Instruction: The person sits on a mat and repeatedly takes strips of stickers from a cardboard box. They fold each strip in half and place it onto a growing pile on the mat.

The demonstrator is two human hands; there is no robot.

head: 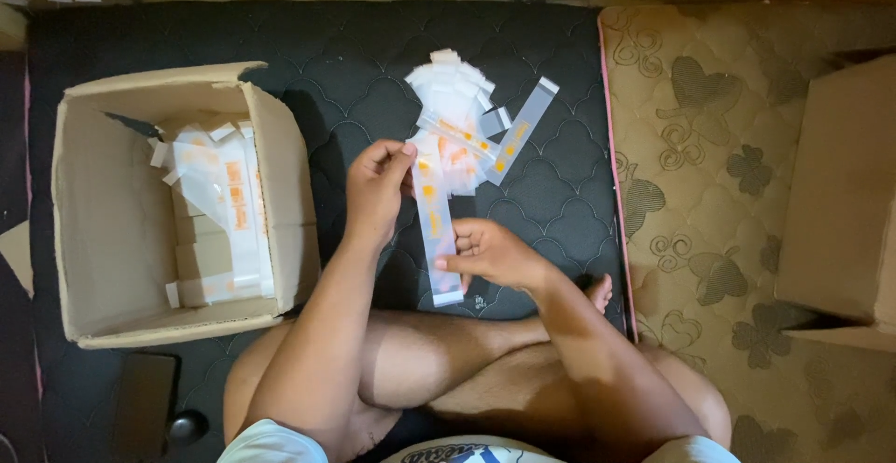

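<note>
Sitting cross-legged, the person stretches one clear plastic sleeve (pixel 437 230) flat: right hand (pixel 490 253) pinches its lower end, left hand (pixel 375 190) pinches the top. Beyond lies a loose pile of sleeves (pixel 457 108) on the dark mattress (pixel 373 43); more fill the open cardboard box (pixel 103 211) at left.

A dark quilted mattress (pixel 373 52) lies beside a tan floral one (pixel 728 192), under dim warm light.
</note>
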